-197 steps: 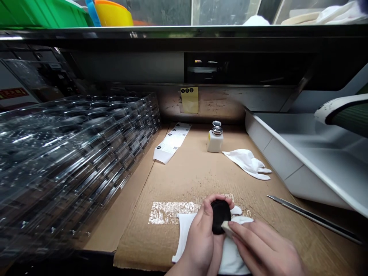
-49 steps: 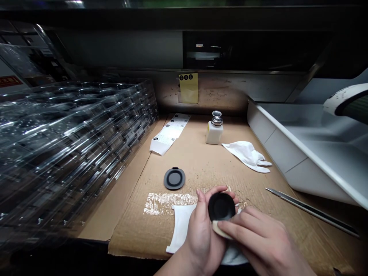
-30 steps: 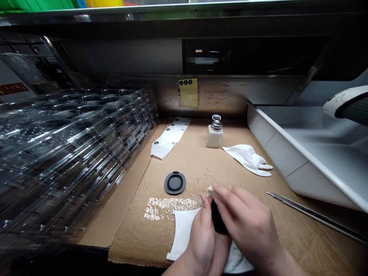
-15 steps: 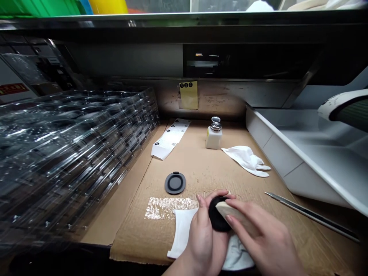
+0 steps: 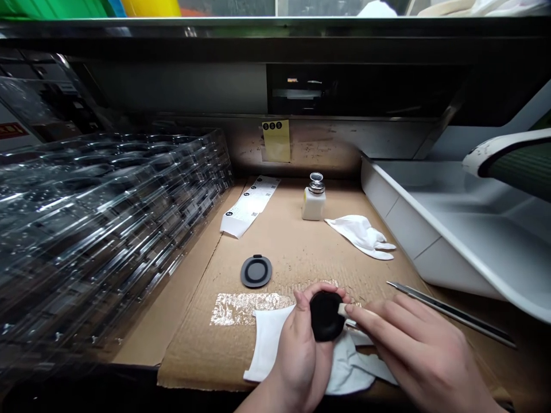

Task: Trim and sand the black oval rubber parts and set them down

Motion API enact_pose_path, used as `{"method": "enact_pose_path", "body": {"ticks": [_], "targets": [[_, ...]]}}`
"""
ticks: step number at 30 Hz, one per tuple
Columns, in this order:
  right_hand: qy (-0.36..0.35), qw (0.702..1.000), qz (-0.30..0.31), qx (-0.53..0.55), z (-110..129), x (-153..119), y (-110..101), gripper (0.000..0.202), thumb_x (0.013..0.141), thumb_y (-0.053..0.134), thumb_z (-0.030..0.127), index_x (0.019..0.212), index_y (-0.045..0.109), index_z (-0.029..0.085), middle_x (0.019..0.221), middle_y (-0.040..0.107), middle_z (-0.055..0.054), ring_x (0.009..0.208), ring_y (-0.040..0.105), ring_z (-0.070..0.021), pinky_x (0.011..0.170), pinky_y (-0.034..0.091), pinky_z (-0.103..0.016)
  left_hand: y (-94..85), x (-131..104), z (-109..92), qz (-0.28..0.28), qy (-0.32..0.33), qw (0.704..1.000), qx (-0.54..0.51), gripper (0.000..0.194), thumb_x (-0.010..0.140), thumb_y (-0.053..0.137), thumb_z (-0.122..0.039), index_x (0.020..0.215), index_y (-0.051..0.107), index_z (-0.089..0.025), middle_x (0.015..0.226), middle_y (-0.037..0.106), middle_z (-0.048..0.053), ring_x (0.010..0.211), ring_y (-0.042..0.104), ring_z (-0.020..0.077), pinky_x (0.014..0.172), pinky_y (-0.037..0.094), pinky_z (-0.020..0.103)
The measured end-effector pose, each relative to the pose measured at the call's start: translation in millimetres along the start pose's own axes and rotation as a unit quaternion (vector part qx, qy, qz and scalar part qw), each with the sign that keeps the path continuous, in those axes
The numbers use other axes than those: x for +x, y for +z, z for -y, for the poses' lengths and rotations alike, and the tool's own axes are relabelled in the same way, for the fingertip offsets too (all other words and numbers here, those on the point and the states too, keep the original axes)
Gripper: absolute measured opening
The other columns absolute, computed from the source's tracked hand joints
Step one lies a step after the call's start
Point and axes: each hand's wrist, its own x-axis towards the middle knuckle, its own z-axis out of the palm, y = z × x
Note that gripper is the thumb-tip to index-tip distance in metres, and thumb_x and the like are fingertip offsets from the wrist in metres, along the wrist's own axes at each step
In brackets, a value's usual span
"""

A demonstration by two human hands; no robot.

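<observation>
Low in the head view, my left hand cups a round black piece, its fingers curled around the edge. My right hand pinches a cream-coloured piece, whose tip touches or nearly touches the black piece's right edge; most of it is hidden by the fingers. Beneath both hands lie white cloth and a pale crumpled cloth. Beyond my left hand, a grey round disc with a dark ring and small tab rests flat on the cardboard.
Stacked clear plastic trays fill the left. Farther back are a label strip, a white pump bottle and a white glove. At right lie a slim pointed metal tool and a large white bin.
My right hand has drawn the cream-coloured piece from across the black piece's face to its right edge. More of the black face now shows. The whole view has shifted slightly.
</observation>
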Motion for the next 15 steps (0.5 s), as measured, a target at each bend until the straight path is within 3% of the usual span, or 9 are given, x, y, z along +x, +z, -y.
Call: {"method": "enact_pose_path", "body": {"ticks": [9,15], "targets": [[0.025,0.998,-0.038,0.052,32.6,-18.8,32.0,0.037,0.080,0.048,0.008,0.115,0.054,0.014,0.080,0.063,-0.007,0.068,0.055,-0.0134,0.060,0.044,-0.024,-2.2,-0.9,3.0,-0.030,0.018,0.998,0.053,0.046,0.089,0.024,-0.045,0.091,0.059,-0.014,0.097,0.057,0.008,0.100,0.048,0.0205,0.097,0.029,0.038],[0.028,0.995,-0.060,0.069,36.3,-15.3,29.3,0.030,0.081,0.048,0.008,0.108,0.057,0.012,0.073,0.060,-0.006,0.064,0.054,-0.0128,0.057,0.044,-0.023,-3.5,0.0,2.5,-0.031,0.010,0.999,0.036,0.046,0.088,0.025,-0.046,0.090,0.059,-0.015,0.096,0.057,0.008,0.100,0.049,0.0200,0.099,0.028,0.039]]}}
